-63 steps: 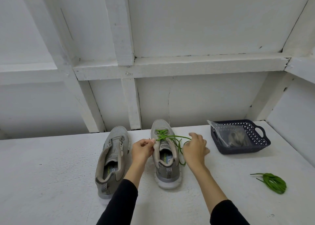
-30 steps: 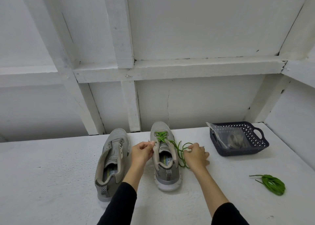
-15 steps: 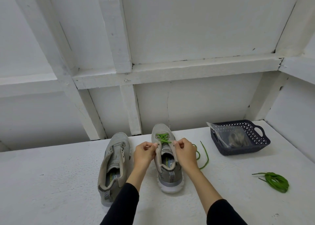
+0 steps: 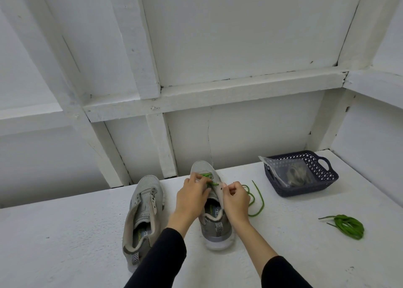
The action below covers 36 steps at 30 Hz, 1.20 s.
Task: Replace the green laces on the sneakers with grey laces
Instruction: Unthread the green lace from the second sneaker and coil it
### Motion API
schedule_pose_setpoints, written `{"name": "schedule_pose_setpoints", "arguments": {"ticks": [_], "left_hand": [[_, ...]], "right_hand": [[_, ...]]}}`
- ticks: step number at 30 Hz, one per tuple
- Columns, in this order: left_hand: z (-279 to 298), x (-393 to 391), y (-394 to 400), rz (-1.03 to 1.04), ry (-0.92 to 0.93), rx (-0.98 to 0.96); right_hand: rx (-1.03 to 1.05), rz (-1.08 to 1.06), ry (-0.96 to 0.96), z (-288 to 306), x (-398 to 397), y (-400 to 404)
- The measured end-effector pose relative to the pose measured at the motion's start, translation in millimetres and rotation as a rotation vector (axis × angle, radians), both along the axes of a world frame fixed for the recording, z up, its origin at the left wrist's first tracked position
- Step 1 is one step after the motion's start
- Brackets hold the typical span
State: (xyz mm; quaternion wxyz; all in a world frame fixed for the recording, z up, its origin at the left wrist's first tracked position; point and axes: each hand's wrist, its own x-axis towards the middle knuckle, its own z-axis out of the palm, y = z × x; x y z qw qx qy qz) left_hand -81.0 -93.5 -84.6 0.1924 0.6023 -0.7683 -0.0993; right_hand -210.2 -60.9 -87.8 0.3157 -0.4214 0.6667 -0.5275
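1. White table (image 4: 65, 233), boxed in by white panelled walls. All work sits on it.
2. Left sneaker (image 4: 142, 213): no lace in it, eyelets bare. Judged done as far as stripping goes.
3. Right sneaker (image 4: 214, 220): green lace (image 4: 208, 177) still crossed through the toe-end eyelets; its freed length trails on the table just right of the shoe.
4. Dark basket (image 4: 316, 174) at far right, holding a clear bag (image 4: 285, 171) of what look like grey laces. Unopened, by the look.
5. Left hand (image 4: 192, 197): fingers pinching the green lace over the tongue.
6. Right hand (image 4: 236, 197): fingers curled, pinching the shoe's eyelet edge.
7. Loose green lace bundle (image 4: 346, 225), well apart. Relacing not yet begun.
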Motion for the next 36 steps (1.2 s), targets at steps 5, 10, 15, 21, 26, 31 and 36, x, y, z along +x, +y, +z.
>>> {"name": "schedule_pose_setpoints", "arguments": {"ticks": [5, 10, 15, 21, 26, 31, 36], "left_hand": [[-4, 2, -2, -0.007, 0.122, -0.003], [0, 3, -5, 0.039, 0.868, 0.280], [2, 10, -5, 0.394, 1.553, 0.572], [15, 8, -1, 0.394, 1.203, 0.348], [23, 6, -4, 0.022, 0.240, -0.069], [12, -3, -6, 0.012, -0.033, -0.103], [9, -4, -2, 0.050, 0.732, 0.135]], "right_hand": [[-0.006, -0.004, 0.022, -1, 1, 0], [-0.005, 0.002, 0.022, -3, 2, -1], [-0.021, 0.006, 0.035, -1, 1, -2], [-0.034, -0.002, 0.033, -2, 2, -1], [-0.042, 0.012, 0.045, -2, 2, -1], [-0.040, 0.022, 0.052, -3, 2, -1], [-0.034, 0.032, 0.046, -5, -1, -2]]}}
